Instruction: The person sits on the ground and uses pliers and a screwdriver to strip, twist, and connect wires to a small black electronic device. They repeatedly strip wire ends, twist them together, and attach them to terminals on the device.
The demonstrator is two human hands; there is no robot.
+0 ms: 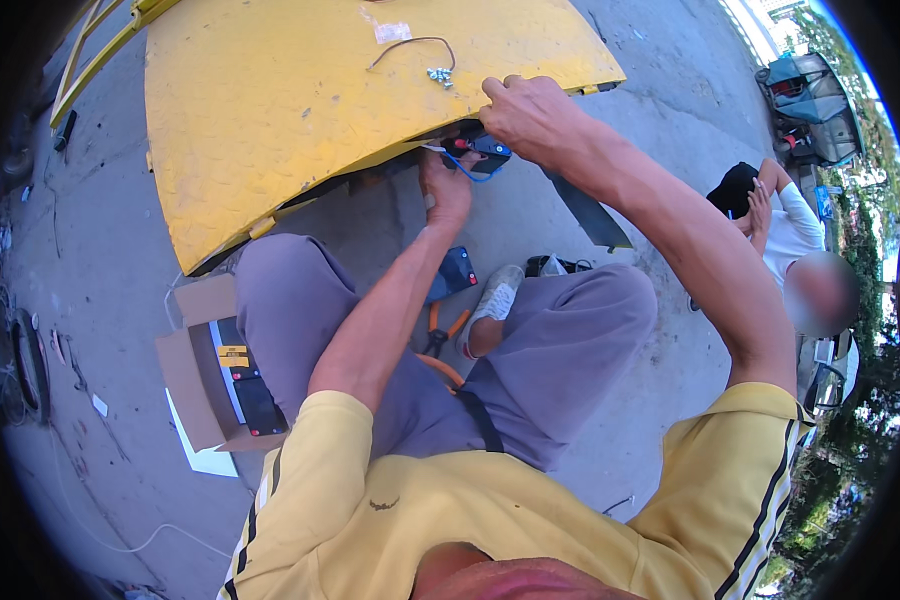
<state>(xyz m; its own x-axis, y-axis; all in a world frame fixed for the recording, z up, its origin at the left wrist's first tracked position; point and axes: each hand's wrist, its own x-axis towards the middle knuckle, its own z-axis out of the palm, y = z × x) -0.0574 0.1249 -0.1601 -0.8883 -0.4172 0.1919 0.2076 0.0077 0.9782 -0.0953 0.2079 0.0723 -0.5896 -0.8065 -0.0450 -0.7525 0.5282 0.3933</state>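
A black battery (491, 152) with a red terminal cover sits beneath the edge of the yellow metal plate (300, 110). My left hand (446, 188) reaches under that edge beside the battery. Its fingers, partly hidden, are closed at the end of a blue wire (486, 178) that loops across the battery's front. Just above the battery, at the plate's rim, my right hand (530, 118) is curled closed, knuckles up; whatever its fingers hold is hidden. On the plate lie a short brown wire (415, 40) and a small heap of screws (440, 76).
Another battery (454, 275) and orange-handled pliers (440, 328) lie on the ground between my legs. An open cardboard box (192, 390) with batteries stands left of my knee. A dark panel (582, 212) hangs below my right forearm. A person in white (795, 225) is at the right.
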